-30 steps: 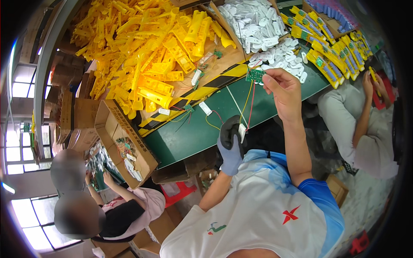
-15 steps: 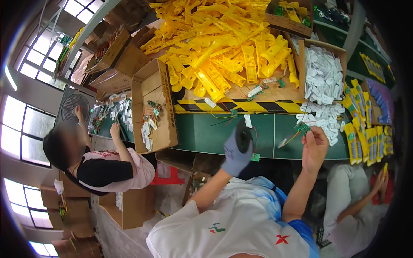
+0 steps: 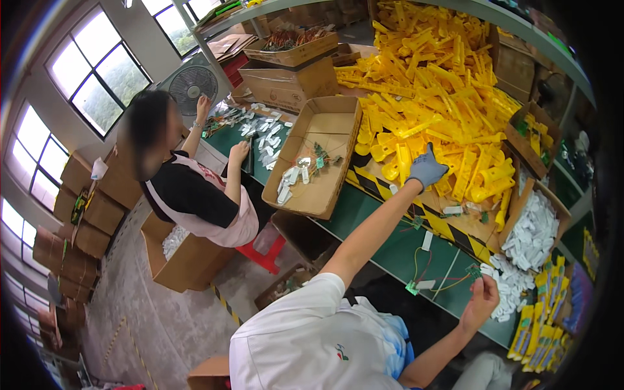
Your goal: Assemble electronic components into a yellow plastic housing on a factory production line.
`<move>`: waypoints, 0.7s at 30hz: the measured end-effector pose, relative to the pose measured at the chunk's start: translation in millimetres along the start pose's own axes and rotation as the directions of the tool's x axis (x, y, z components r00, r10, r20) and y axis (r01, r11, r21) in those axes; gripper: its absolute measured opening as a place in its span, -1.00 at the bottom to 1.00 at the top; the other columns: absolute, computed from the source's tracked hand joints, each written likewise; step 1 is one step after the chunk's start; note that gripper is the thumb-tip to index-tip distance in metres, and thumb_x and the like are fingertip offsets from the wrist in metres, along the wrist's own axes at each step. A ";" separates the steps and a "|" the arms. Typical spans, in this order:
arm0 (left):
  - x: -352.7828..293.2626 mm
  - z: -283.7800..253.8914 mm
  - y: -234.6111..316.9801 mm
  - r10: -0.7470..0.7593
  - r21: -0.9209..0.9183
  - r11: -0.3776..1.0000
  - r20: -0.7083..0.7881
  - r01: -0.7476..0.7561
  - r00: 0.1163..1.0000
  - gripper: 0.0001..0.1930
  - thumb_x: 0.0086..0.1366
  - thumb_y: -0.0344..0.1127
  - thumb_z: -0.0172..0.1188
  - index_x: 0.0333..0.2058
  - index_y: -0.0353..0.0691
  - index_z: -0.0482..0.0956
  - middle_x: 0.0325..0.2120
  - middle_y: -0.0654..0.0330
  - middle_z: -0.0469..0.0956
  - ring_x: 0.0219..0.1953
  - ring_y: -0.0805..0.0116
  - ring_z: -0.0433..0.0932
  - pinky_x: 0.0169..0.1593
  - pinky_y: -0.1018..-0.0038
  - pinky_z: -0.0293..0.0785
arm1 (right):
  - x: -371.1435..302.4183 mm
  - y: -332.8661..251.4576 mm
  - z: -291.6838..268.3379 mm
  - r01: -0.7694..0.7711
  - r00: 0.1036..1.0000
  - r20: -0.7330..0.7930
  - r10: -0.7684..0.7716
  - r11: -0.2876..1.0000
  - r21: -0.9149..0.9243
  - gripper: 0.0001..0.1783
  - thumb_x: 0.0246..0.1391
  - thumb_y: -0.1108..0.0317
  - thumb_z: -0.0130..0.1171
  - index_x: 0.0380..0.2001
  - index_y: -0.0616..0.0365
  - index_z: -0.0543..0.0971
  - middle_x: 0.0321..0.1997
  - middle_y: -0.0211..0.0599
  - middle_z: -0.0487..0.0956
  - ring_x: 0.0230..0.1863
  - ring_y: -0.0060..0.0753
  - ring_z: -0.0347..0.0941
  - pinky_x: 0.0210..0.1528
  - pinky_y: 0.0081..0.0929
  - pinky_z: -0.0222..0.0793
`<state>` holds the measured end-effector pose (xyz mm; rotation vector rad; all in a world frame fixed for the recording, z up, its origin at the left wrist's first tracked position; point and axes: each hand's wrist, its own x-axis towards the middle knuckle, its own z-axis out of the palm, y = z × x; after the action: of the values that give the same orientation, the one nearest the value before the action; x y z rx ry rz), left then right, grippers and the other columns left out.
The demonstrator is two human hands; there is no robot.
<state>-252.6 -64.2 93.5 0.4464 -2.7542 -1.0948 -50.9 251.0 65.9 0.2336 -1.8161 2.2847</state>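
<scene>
My left hand (image 3: 428,169), in a grey glove, reaches over the heap of yellow plastic casings (image 3: 448,84). Its fingers are spread at the near side of the heap, and I see nothing held in them. My right hand (image 3: 481,304) is bare and pinches a small green circuit board (image 3: 474,270) above the table's front edge. Thin red and yellow wires run left from that board. Beside them lie a second green board (image 3: 412,287) and a white plastic piece (image 3: 426,285). Another white piece (image 3: 427,241) lies farther back on the green table (image 3: 383,244).
A cardboard box (image 3: 318,123) with wired boards and white pieces stands left. White parts fill a box (image 3: 533,221) at right and spill below it. Finished-looking yellow units (image 3: 539,325) lie at far right. A co-worker (image 3: 195,175) works on the left.
The view has swung left. My left hand has moved from the table's front up to the yellow casings; the dark round shape at it no longer shows. My right hand still holds the board.
</scene>
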 end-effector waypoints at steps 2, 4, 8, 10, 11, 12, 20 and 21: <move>6.2 -4.2 -22.0 -0.019 -0.157 0.987 -0.059 0.010 0.998 -0.05 0.05 0.11 0.25 0.31 -0.32 0.10 -0.09 -0.28 0.54 -0.07 -0.09 0.58 0.00 0.20 0.51 | 1.5 3.8 5.8 -0.003 1.000 0.013 0.003 1.000 -0.003 -0.86 0.09 0.56 0.23 -0.25 0.33 0.57 -0.37 -0.37 0.53 -0.41 -0.61 0.38 -0.32 -0.65 0.30; 15.4 -9.5 -46.3 0.235 0.127 0.967 -0.095 -0.222 0.967 -0.38 0.08 -0.03 0.25 0.12 -0.11 0.40 -0.14 -0.29 0.52 -0.12 -0.15 0.58 -0.07 0.15 0.53 | 2.8 -1.7 12.6 -0.053 0.999 -0.004 0.053 0.998 -0.039 -0.84 0.06 0.55 0.26 -0.26 0.33 0.58 -0.37 -0.38 0.52 -0.40 -0.61 0.41 -0.32 -0.65 0.33; -34.5 -70.5 -17.0 -0.073 -0.211 0.974 0.030 0.078 0.997 -0.37 0.16 -0.22 0.26 0.10 -0.59 0.36 -0.40 -0.04 0.64 -0.59 0.22 0.64 -0.39 0.40 0.58 | 7.3 -5.0 17.2 -0.089 0.996 -0.005 0.089 0.996 0.008 -0.85 0.03 0.57 0.29 -0.29 0.33 0.59 -0.41 -0.46 0.50 -0.39 -0.66 0.40 -0.33 -0.70 0.30; -53.1 -87.1 -27.5 -0.059 -0.610 0.788 0.057 0.082 0.997 -0.46 0.24 -0.26 0.21 0.11 -0.50 0.38 -0.32 -0.01 0.64 -0.53 0.28 0.64 -0.45 0.53 0.54 | 9.6 -11.3 20.6 -0.091 0.996 -0.014 0.091 0.996 0.014 -0.84 0.03 0.56 0.29 -0.28 0.33 0.59 -0.41 -0.43 0.53 -0.40 -0.65 0.42 -0.33 -0.68 0.32; -61.5 -95.5 -25.8 -0.006 -0.759 0.636 0.178 0.141 0.984 -0.51 0.25 -0.32 0.20 0.11 -0.46 0.40 -0.25 -0.05 0.61 -0.45 0.21 0.65 -0.41 0.50 0.55 | 8.8 -13.4 19.5 -0.099 0.995 -0.034 0.099 0.995 -0.006 -0.83 0.03 0.54 0.29 -0.26 0.33 0.59 -0.41 -0.40 0.55 -0.42 -0.62 0.43 -0.32 -0.64 0.35; -63.0 -95.3 -37.3 0.023 -0.844 0.496 0.247 0.203 0.969 -0.55 0.27 -0.38 0.15 0.10 -0.45 0.40 -0.20 -0.07 0.59 -0.35 0.16 0.66 -0.34 0.45 0.58 | 9.6 -14.9 20.1 -0.093 0.994 -0.055 0.092 0.996 -0.002 -0.83 0.03 0.54 0.29 -0.26 0.33 0.59 -0.41 -0.40 0.55 -0.42 -0.62 0.43 -0.32 -0.64 0.35; -203.0 -24.4 -10.7 0.270 -0.930 0.016 0.358 0.368 0.894 -0.30 0.15 -0.51 0.13 0.28 -0.30 0.11 0.19 -0.06 0.32 0.18 0.02 0.41 0.21 0.23 0.39 | 6.9 -22.9 35.2 -0.074 0.992 0.112 0.060 0.989 0.129 -0.86 -0.04 0.65 0.30 -0.34 0.35 0.63 -0.35 -0.29 0.60 -0.36 -0.56 0.49 -0.25 -0.66 0.38; -221.1 -19.0 -2.6 0.344 -0.906 0.007 0.400 0.424 0.849 -0.23 0.11 -0.47 0.20 0.30 -0.28 0.09 0.23 -0.04 0.26 0.25 0.03 0.34 0.26 0.22 0.33 | 5.6 -25.2 37.0 -0.042 0.979 0.205 0.009 0.987 0.156 -0.86 -0.05 0.65 0.31 -0.35 0.35 0.63 -0.35 -0.26 0.60 -0.36 -0.53 0.50 -0.24 -0.65 0.38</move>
<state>-38.4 -6.4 100.1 -0.0836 -1.2147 -3.1320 -50.0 220.8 99.4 0.4898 -1.7337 2.5089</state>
